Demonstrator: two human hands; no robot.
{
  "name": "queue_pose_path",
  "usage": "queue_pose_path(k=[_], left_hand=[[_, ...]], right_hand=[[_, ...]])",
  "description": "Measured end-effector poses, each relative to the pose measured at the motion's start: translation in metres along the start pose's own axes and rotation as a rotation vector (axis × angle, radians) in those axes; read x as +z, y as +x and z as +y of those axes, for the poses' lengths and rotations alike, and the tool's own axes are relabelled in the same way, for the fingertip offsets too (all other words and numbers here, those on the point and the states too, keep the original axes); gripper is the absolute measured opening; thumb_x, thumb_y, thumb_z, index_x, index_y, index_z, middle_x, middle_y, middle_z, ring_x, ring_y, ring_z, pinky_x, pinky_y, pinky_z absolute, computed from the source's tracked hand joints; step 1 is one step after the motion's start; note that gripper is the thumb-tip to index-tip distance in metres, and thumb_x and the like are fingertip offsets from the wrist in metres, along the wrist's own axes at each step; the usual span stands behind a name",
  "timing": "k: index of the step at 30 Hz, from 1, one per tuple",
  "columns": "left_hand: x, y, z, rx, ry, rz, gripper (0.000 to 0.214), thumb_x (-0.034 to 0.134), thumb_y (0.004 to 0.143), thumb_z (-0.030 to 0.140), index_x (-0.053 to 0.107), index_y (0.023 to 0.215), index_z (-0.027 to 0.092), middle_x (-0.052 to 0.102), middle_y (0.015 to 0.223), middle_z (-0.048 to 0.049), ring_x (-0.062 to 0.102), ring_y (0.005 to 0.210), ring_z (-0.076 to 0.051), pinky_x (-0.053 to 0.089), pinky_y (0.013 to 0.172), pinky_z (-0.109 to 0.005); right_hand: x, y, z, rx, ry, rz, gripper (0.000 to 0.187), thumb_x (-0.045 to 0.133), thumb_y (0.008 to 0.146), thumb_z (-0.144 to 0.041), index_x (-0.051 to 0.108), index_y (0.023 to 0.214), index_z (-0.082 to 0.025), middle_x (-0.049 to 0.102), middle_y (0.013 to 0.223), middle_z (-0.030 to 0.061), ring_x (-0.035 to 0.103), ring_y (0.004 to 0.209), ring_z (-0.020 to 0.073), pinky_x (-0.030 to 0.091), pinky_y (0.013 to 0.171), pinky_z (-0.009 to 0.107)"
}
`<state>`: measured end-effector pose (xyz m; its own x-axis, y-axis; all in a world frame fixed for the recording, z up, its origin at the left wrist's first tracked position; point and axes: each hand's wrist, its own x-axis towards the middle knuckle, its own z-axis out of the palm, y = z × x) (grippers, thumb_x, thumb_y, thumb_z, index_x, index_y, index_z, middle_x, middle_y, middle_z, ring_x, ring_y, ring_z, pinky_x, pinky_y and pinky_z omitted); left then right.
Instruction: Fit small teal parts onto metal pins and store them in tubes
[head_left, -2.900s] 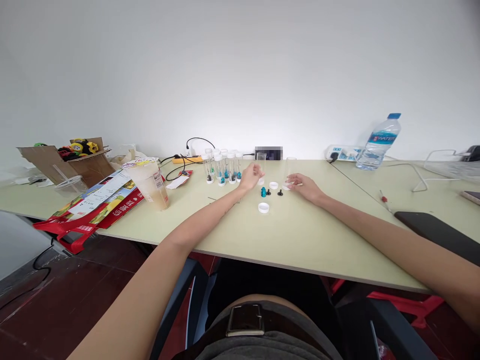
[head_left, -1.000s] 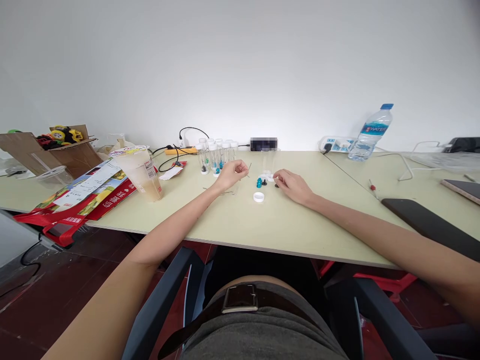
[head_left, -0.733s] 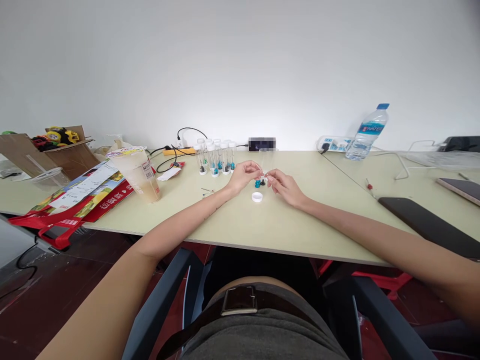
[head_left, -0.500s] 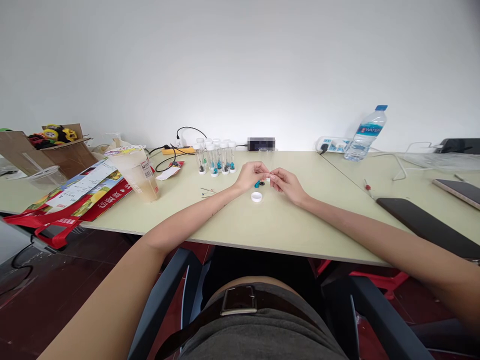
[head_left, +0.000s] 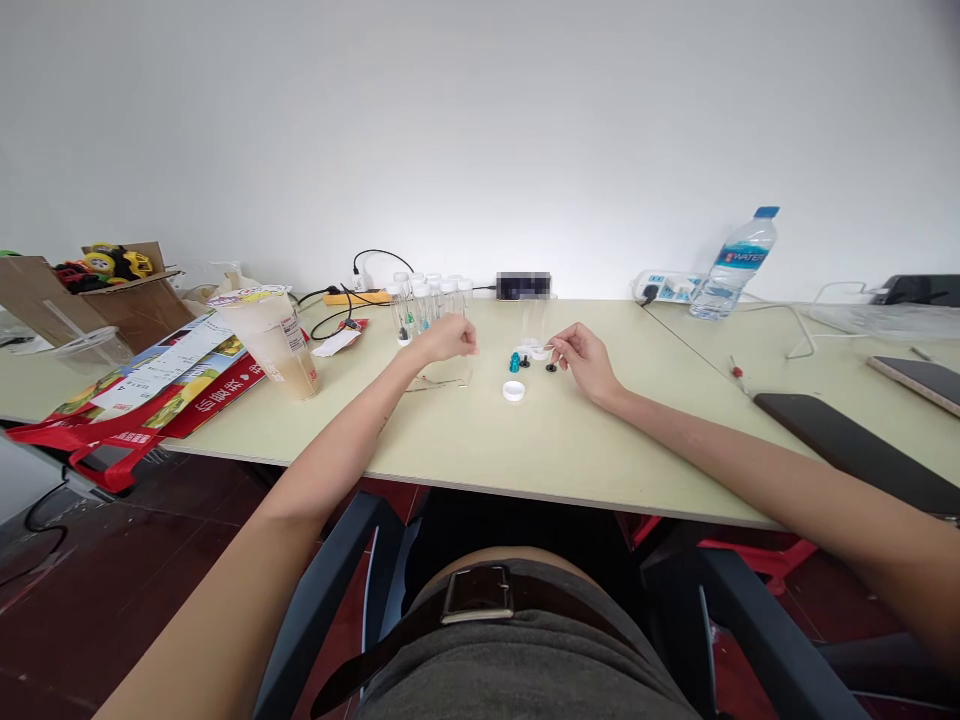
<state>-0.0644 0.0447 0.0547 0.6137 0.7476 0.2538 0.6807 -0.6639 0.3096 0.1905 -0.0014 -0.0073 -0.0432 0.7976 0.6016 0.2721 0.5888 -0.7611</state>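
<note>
My left hand is closed above the table, in front of the clear tubes; whether its fingers hold anything thin I cannot make out. My right hand pinches its fingertips together beside a small black disc-like piece; what is in the pinch is too small to name. Between the hands lie a teal piece, another black piece and a white round cap. Behind them stands a clear tube with a white base. Thin sticks lie below my left hand.
Several white-capped clear tubes stand at the back. To the left are a drink cup, a red bag and a cardboard box. Rightward are a water bottle, a power strip and a dark phone.
My hands were together over the small pieces and have parted. The left moved leftward towards the tubes and sticks; the right shifted slightly right. A second black piece now shows beside the right fingertips.
</note>
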Motion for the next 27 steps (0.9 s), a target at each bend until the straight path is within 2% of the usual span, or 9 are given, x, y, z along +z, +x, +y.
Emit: queue_pose_path(k=[3,4,7,11,14,19,23,27], left_hand=[[-0.008,-0.006,-0.01,-0.097,0.097,-0.271,0.01,0.065,0.061,0.023,0.066,0.066,0.015,0.066,0.069,-0.0035,0.057,0.064,-0.015,0.037,0.055,-0.022],[-0.011,-0.007,-0.011,-0.111,0.125,-0.304,0.011,0.065,0.06,0.022,0.067,0.067,0.015,0.066,0.071,-0.0036,0.057,0.067,-0.015,0.038,0.056,-0.022],[-0.022,-0.011,-0.014,-0.167,0.236,-0.305,0.011,0.062,0.06,0.018,0.068,0.069,0.016,0.068,0.077,-0.0042,0.059,0.072,-0.017,0.04,0.061,-0.022],[-0.036,-0.016,-0.028,-0.36,0.355,-0.505,0.019,0.067,0.053,0.018,0.07,0.072,0.018,0.069,0.084,-0.0048,0.06,0.078,-0.019,0.043,0.067,-0.023],[-0.037,-0.017,-0.039,-0.485,0.392,-0.6,0.026,0.071,0.048,0.02,0.071,0.074,0.019,0.068,0.087,-0.0064,0.061,0.08,-0.022,0.045,0.071,-0.026],[-0.029,-0.016,-0.045,-0.522,0.439,-0.634,0.024,0.07,0.046,0.02,0.07,0.069,0.017,0.068,0.079,-0.008,0.062,0.075,-0.021,0.046,0.069,-0.026],[-0.025,-0.016,-0.048,-0.462,0.39,-0.541,0.017,0.069,0.044,0.017,0.067,0.06,0.017,0.066,0.066,-0.0069,0.06,0.065,-0.019,0.045,0.062,-0.025],[-0.021,-0.014,-0.05,-0.378,0.285,-0.507,0.015,0.063,0.047,0.016,0.065,0.062,0.017,0.067,0.069,-0.0051,0.058,0.062,-0.016,0.042,0.057,-0.022]], right_hand=[[0.0,0.0,-0.002,0.002,-0.049,-0.034,0.018,0.051,0.083,-0.037,0.052,0.081,-0.019,0.056,0.069,0.0001,0.044,0.053,0.0083,0.037,0.052,0.023],[0.0,0.0,-0.003,0.007,-0.064,-0.045,0.018,0.052,0.082,-0.037,0.053,0.082,-0.019,0.056,0.07,0.0001,0.043,0.053,0.0081,0.037,0.052,0.023],[-0.001,0.001,-0.004,0.035,-0.09,-0.069,0.02,0.053,0.081,-0.038,0.056,0.083,-0.018,0.056,0.072,0.0006,0.043,0.054,0.008,0.036,0.052,0.024],[-0.002,0.002,-0.001,0.064,-0.085,-0.088,0.023,0.056,0.078,-0.04,0.057,0.08,-0.017,0.054,0.068,0.0002,0.042,0.053,0.0083,0.036,0.053,0.024],[-0.002,0.001,-0.001,0.079,-0.062,-0.116,0.024,0.057,0.078,-0.041,0.057,0.079,-0.017,0.05,0.062,-0.0015,0.04,0.052,0.0079,0.034,0.052,0.023],[-0.001,0.0,-0.003,0.096,-0.021,-0.148,0.026,0.059,0.076,-0.043,0.056,0.077,-0.017,0.048,0.061,-0.0022,0.039,0.051,0.0073,0.033,0.051,0.023],[0.0,0.001,-0.006,0.113,-0.003,-0.15,0.026,0.06,0.075,-0.043,0.056,0.076,-0.017,0.048,0.061,-0.0021,0.039,0.05,0.0072,0.033,0.05,0.023],[0.0,0.0,-0.006,0.119,0.005,-0.156,0.027,0.061,0.074,-0.044,0.056,0.076,-0.017,0.048,0.06,-0.002,0.04,0.05,0.0075,0.033,0.049,0.023]])
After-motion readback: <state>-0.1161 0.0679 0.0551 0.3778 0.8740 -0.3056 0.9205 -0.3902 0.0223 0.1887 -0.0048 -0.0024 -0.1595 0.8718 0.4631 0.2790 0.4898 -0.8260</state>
